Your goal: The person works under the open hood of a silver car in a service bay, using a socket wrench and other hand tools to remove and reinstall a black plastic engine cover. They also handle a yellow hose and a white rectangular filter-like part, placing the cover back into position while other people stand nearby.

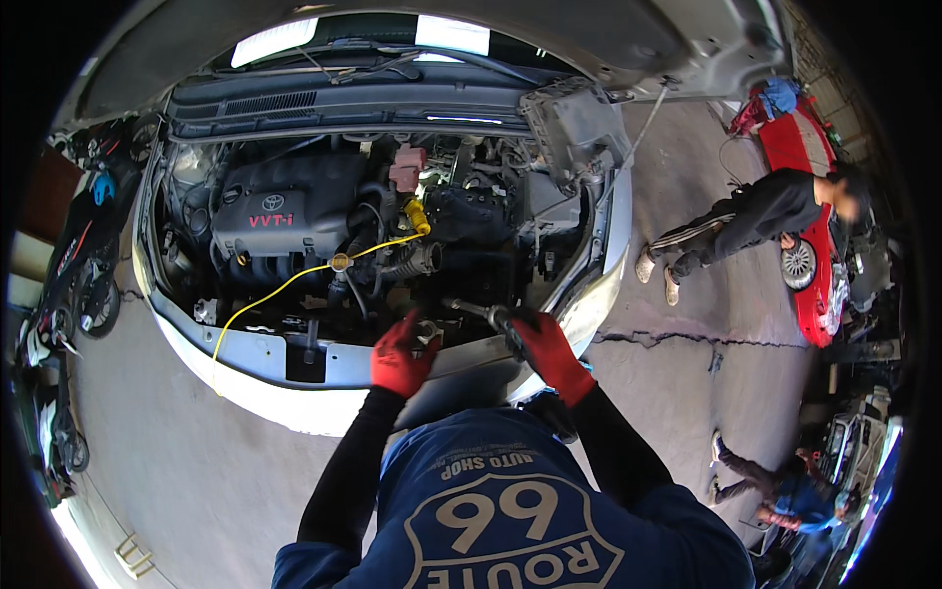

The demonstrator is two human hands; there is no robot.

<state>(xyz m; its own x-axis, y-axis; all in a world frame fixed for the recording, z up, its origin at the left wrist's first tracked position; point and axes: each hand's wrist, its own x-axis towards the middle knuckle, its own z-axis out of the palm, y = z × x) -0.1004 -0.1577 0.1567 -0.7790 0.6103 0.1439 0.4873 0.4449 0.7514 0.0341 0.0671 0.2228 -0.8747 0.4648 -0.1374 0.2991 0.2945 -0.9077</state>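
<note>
My left hand, in a red and black glove, is at the car's front panel, fingers curled round a small piece that I cannot make out clearly. To its right my right hand, gloved alike, grips a dark tool with a metal shaft pointing left into the engine bay. Above my hands are a black hose end, a radiator cap and a thin yellow cord running over the front edge to a yellow object. The black engine cover sits at the left of the bay.
The raised hood has a prop rod at the right. A person in dark clothes stands beside a red car; another person is at lower right. Motorbikes line the left. The bumper is below the bay.
</note>
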